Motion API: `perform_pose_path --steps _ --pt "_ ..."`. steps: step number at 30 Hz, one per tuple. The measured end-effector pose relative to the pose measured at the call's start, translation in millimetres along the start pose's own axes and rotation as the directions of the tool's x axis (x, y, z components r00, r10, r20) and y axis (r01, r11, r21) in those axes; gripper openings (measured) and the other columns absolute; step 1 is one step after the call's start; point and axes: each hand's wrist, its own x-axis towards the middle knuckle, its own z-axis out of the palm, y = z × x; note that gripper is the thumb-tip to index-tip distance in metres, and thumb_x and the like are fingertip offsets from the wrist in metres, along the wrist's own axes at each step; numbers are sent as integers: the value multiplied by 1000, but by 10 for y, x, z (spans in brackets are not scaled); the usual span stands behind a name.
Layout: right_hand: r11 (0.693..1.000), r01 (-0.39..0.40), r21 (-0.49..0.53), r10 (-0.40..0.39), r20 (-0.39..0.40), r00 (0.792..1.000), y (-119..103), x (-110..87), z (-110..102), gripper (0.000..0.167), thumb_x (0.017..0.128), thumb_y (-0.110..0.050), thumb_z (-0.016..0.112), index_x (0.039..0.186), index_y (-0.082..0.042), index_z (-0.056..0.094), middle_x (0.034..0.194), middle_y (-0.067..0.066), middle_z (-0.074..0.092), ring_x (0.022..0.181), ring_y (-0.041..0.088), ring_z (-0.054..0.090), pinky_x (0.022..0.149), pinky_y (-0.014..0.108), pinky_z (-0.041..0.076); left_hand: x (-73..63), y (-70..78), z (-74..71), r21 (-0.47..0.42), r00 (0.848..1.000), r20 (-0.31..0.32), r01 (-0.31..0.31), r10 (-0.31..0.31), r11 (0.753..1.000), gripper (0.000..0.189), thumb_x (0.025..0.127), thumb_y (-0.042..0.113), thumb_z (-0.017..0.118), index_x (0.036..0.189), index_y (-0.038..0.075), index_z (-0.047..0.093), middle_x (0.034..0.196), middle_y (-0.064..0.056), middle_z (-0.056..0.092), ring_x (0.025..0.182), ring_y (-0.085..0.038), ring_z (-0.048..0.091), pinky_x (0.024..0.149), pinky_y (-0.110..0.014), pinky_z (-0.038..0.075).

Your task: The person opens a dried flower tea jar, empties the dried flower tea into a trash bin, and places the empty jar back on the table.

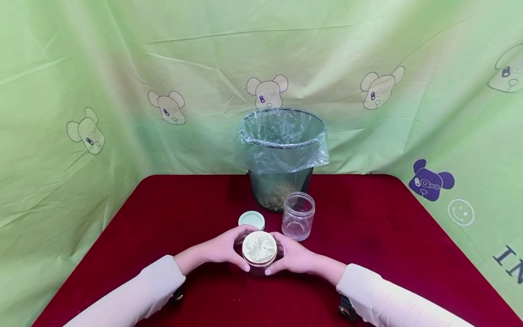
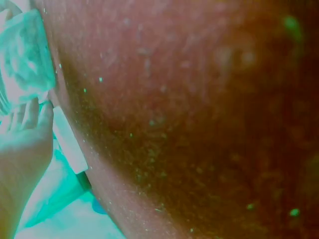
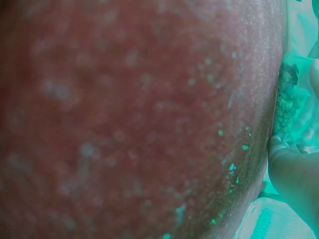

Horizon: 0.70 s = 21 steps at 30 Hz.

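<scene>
A small round jar (image 1: 259, 248) stands near the front middle of the table, its top whitish and crinkled inside a pale gold rim. My left hand (image 1: 224, 247) grips its left side, fingers curled behind and thumb in front. From the other side my right hand (image 1: 295, 255) holds it the same way. The left wrist view has the jar (image 2: 27, 57) at its left edge, above the hand. In the right wrist view the jar (image 3: 294, 104) looks see-through, with lumpy contents. Just behind the left fingers lies a pale green round lid (image 1: 251, 220).
An uncovered clear glass jar (image 1: 298, 215) stands behind my right hand. Farther back is a black mesh bin (image 1: 282, 181) lined with a clear plastic bag (image 1: 286, 156). Dark red cloth covers the table (image 1: 184, 204); a green printed curtain (image 1: 204, 68) hangs behind and at the sides.
</scene>
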Motion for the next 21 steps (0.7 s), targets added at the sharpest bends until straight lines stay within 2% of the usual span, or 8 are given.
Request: perform_pose_path --steps 5,12,16,21 --pt "1000 -9 -7 9 -4 1000 -9 -5 4 79 71 -2 85 136 4 40 127 10 57 124 25 51 100 26 41 30 -23 -33 3 999 41 -18 18 1000 86 70 3 86 140 -2 37 132 -9 55 125 -19 50 104 -26 37" --pt "1000 -11 -4 11 -1 1000 -11 -3 10 78 71 -1 84 136 4 40 127 10 57 124 24 51 101 27 41 34 -24 -18 23 1000 16 -15 15 1000 79 68 2 86 134 -2 44 124 -8 60 118 -18 55 101 -26 39" --pt "1000 -9 -5 9 -3 1000 -14 -7 11 78 71 -1 84 136 5 40 127 10 57 124 24 51 100 27 42 17 -8 19 63 1000 -29 -1 3 998 77 68 6 88 132 0 46 121 -4 61 115 -16 56 100 -26 40" --pt "1000 -3 2 3 0 1000 -13 -4 2 78 71 0 84 136 4 40 128 11 56 125 25 50 99 24 41 -18 26 92 189 991 -129 47 -22 981 78 66 19 91 130 5 49 115 2 62 107 -12 59 95 -27 43"
